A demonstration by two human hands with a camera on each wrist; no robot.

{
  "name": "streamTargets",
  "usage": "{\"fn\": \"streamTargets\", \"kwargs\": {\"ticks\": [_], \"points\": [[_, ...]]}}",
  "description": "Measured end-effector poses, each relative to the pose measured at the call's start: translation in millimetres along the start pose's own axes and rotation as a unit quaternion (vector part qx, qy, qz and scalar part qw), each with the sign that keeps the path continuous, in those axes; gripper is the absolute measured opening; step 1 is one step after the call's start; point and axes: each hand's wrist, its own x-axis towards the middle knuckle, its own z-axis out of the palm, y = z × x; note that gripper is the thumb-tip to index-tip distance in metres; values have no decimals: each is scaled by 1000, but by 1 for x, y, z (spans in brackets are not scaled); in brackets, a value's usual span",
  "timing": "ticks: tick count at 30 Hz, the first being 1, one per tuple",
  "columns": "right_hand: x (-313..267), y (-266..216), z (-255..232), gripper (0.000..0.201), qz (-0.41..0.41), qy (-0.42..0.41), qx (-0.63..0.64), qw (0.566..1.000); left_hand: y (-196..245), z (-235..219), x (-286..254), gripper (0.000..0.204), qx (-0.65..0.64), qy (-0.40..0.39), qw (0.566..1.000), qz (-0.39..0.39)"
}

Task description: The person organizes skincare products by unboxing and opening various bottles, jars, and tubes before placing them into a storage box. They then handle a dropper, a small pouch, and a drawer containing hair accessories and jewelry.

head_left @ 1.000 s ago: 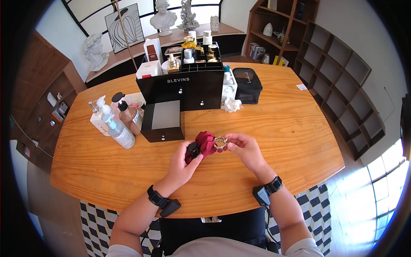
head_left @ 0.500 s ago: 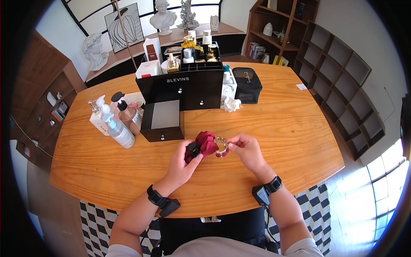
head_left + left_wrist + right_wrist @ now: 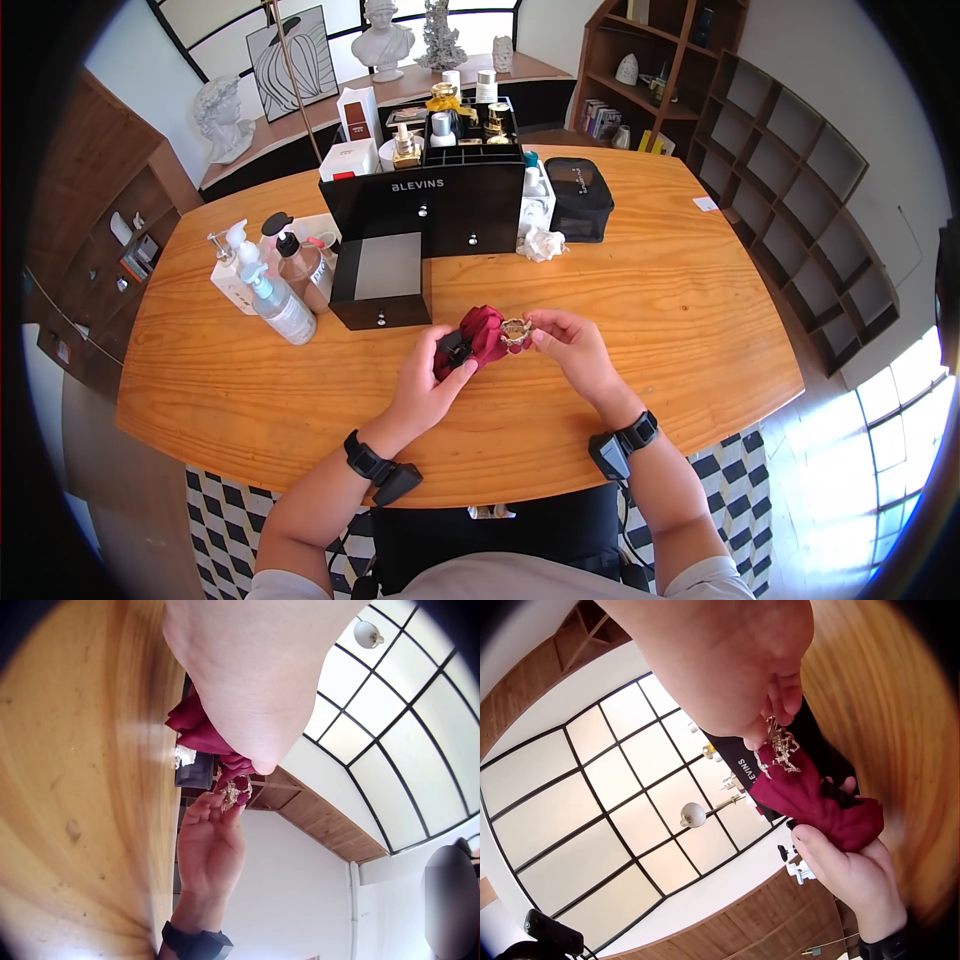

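Observation:
The left hand (image 3: pixel 424 388) grips a dark red fabric piece (image 3: pixel 484 334) with a black part at its back, above the wooden table. Thumb and fingers of the right hand (image 3: pixel 580 356) pinch a gold-coloured ring-shaped ornament (image 3: pixel 516 333) with red pieces, held against the fabric's right side. In the right wrist view the gold ornament (image 3: pixel 783 747) overlaps the red fabric (image 3: pixel 810 801), and the left hand (image 3: pixel 851 877) holds the fabric from below. The left wrist view shows the right hand (image 3: pixel 212 851) at the ornament (image 3: pixel 235 792); whether it is attached to the fabric, I cannot tell.
A black organizer (image 3: pixel 470 205) stands behind the hands, its lower left drawer (image 3: pixel 381 310) pulled out. Pump bottles (image 3: pixel 285 312) are left of it. To its right are a crumpled white tissue (image 3: pixel 541 244) and a black pouch (image 3: pixel 580 200).
Over the last half second the ornament has turned and moved slightly up and closer to the red fabric. Both hands have kept their holds and barely moved.

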Motion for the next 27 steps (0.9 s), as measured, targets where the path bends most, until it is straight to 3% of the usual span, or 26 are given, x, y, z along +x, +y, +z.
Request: {"fn": "streamTargets", "kwargs": {"ticks": [7, 10, 13, 16, 20, 23, 27], "points": [[-1, -4, 0, 28, -11, -2, 12, 1000, -11, 2, 0, 42, -45, 9, 999, -15], [-1, 0, -2, 27, -20, -1, 5, 1000, -11, 3, 2, 40, 22, -4, 999, 26], [-1, 0, -2, 26, -37, -8, -3, 999, 2, 0, 6, 38, 119, 42, 985, 115], [-1, 3, 0, 28, -66, -17, -51, 996, 7, -5, 8, 38, 126, -2, 989, 73], [-5, -3, 5, 29, -81, -36, -178, 980, 3, -2, 5, 38, 141, 2, 986, 93], [-6, -6, 6, 28, -80, -28, -191, 978, 3, -3, 4, 37, 134, 6, 988, 70], [-2, 4, 2, 25, -102, 13, -101, 990, 6, -2, 4, 36, 83, 17, 996, 25]]}}
